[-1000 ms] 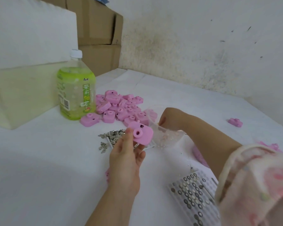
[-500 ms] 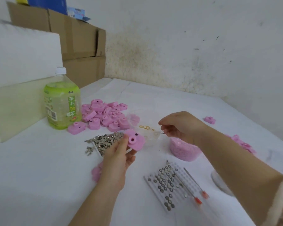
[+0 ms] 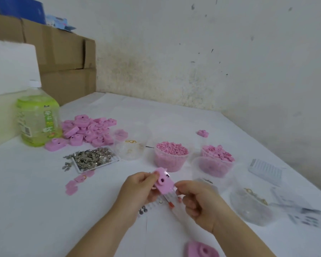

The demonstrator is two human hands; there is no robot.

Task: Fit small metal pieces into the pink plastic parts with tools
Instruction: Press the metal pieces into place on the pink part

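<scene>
My left hand grips a pink plastic part with a round hole, held above the table's middle. My right hand has its fingers curled, with thumb and forefinger pinched at the part's right edge; what it pinches is too small to see. Below the hands lie a white perforated tray with small metal discs and a thin tool with a red tip. A flat tray of small metal pieces sits further left. A heap of pink parts lies at the back left.
A green bottle stands far left before cardboard boxes. Two tubs of pink bits and clear cups sit mid-right. Another pink part lies at the near edge. A white comb-like piece lies right.
Both hands have come together nearer to me; my right hand moved from the clear cup to the pink part's edge. The view has tilted and widened to the right.
</scene>
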